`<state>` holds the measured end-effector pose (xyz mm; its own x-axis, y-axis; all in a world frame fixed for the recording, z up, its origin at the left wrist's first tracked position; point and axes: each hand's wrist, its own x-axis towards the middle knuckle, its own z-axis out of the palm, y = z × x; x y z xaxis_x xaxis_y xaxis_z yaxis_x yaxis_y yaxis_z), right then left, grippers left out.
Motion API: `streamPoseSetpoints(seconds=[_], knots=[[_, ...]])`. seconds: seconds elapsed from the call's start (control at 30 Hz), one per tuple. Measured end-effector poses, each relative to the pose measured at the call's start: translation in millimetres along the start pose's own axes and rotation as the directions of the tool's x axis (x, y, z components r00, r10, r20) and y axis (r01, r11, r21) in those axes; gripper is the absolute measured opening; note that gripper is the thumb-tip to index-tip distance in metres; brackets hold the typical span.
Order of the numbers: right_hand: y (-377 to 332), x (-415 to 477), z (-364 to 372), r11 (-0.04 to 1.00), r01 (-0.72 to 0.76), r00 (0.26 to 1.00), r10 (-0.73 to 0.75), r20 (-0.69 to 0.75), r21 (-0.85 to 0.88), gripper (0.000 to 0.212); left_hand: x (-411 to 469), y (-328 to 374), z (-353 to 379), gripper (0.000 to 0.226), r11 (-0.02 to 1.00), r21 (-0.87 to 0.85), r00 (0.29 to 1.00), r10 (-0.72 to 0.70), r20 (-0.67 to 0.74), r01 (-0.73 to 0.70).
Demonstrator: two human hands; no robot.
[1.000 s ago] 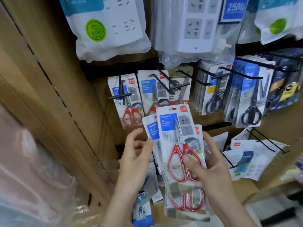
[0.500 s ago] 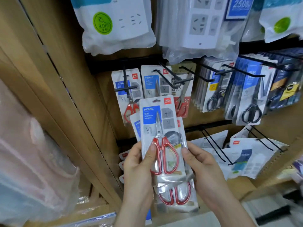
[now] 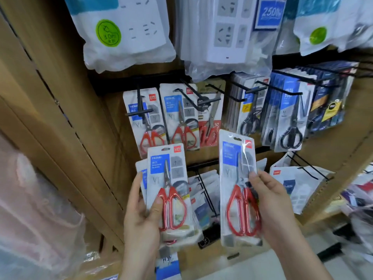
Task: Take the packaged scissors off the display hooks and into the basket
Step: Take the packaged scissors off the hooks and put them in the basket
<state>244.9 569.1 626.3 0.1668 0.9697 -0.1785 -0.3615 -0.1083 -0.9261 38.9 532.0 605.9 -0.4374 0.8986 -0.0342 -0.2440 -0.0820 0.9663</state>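
My left hand (image 3: 141, 215) grips a small stack of packaged red-handled scissors (image 3: 168, 190), thumb on the front pack, with another pack peeking out behind at the left. My right hand (image 3: 270, 201) holds a single pack of red-handled scissors (image 3: 236, 190) apart from that stack, thumb across its front. Two more packs of the same red scissors (image 3: 177, 122) hang on black display hooks (image 3: 141, 106) above my hands. No basket is in view.
A red scissors pack of another make (image 3: 210, 120) and black-handled scissors packs (image 3: 290, 118) hang to the right. Bagged power strips (image 3: 125, 31) hang above. A wooden shelf upright (image 3: 60, 110) stands at the left, and white packets (image 3: 298, 182) hang on lower hooks.
The packs were held together by both hands. Now my right hand has drawn one pack away to the right, while my left hand keeps the rest.
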Motion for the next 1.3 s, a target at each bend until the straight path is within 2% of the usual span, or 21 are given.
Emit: streamPoseSetpoints(seconds=[0.07,0.17,0.27,0.33,0.43,0.57,0.67,0.77,0.87,0.93,1.0,1.03,1.13,1.17,1.23,1.3], knots=[[5.5,-1.3,4.1,0.999,0.024,0.999,-0.023,0.032,-0.048,0.021,-4.9,-5.9,6.0,0.038,0.997,0.053,0.996,-0.058,0.072,0.054],[18.5,-6.5,14.4,0.986,0.108,0.994,-0.103,0.045,-0.128,0.026,-12.5,-8.2,16.1,0.033,0.985,0.087,0.976,-0.161,0.148,0.150],[26.0,-12.9,20.9,0.973,0.161,0.987,-0.156,0.045,-0.163,0.030,-19.0,-4.0,23.2,0.018,0.984,0.150,0.959,-0.132,0.249,0.097],[27.2,-15.4,23.3,0.974,0.153,0.988,-0.145,0.058,-0.165,0.035,-21.4,-3.6,24.9,0.022,0.980,0.186,0.955,-0.126,0.268,0.076],[23.7,-17.8,20.7,0.980,0.071,0.992,-0.051,0.113,-0.183,0.033,-21.7,-4.7,26.2,0.011,0.982,0.153,0.964,-0.145,0.225,0.112],[23.0,-24.0,8.5,0.947,0.087,0.955,0.009,0.297,-0.308,0.023,-19.4,-0.2,28.8,0.018,0.993,0.090,0.982,-0.091,0.165,0.077],[27.4,-28.9,-0.5,0.936,0.077,0.934,0.054,0.355,-0.345,0.021,-16.4,-2.6,30.5,0.013,0.995,0.062,0.990,-0.081,0.113,0.075],[23.8,-29.8,-3.0,0.942,0.053,0.929,0.075,0.363,-0.331,0.027,-17.1,-8.2,32.5,0.016,0.993,0.117,0.993,-0.046,0.111,0.033],[22.3,-23.4,2.5,0.953,-0.077,0.946,0.162,0.280,-0.294,0.024,-18.6,-12.7,36.0,0.017,0.982,0.186,0.995,-0.027,0.098,0.008],[25.9,-16.7,4.3,0.933,-0.093,0.948,0.190,0.257,-0.347,0.041,-18.3,-16.0,38.4,0.015,0.979,0.200,0.997,-0.046,0.066,0.032],[32.1,-10.0,6.1,0.941,-0.159,0.939,0.238,0.247,-0.299,0.063,-18.4,-17.5,43.0,0.015,0.976,0.211,0.996,-0.068,0.053,0.056],[33.9,-7.0,7.5,0.946,-0.203,0.928,0.268,0.257,-0.252,0.067,-18.3,-17.4,45.2,0.016,0.975,0.211,0.996,-0.084,0.043,0.073],[34.0,4.3,11.1,0.947,-0.262,0.916,0.304,0.262,-0.184,0.056,-14.9,-16.5,48.1,0.016,0.971,0.215,0.995,-0.104,-0.008,0.103],[31.7,7.2,12.8,0.947,-0.257,0.920,0.301,0.251,-0.193,0.050,-12.6,-16.8,47.4,0.015,0.968,0.237,0.996,-0.080,-0.030,0.084],[28.6,13.7,15.7,0.948,-0.220,0.913,0.283,0.293,-0.231,0.049,-8.9,-16.4,45.1,0.016,0.961,0.276,0.997,-0.003,-0.080,0.025],[25.6,19.2,17.9,0.960,-0.188,0.899,0.253,0.358,-0.207,0.049,-5.8,-14.5,44.1,0.019,0.979,0.205,0.987,0.016,-0.158,0.017]])
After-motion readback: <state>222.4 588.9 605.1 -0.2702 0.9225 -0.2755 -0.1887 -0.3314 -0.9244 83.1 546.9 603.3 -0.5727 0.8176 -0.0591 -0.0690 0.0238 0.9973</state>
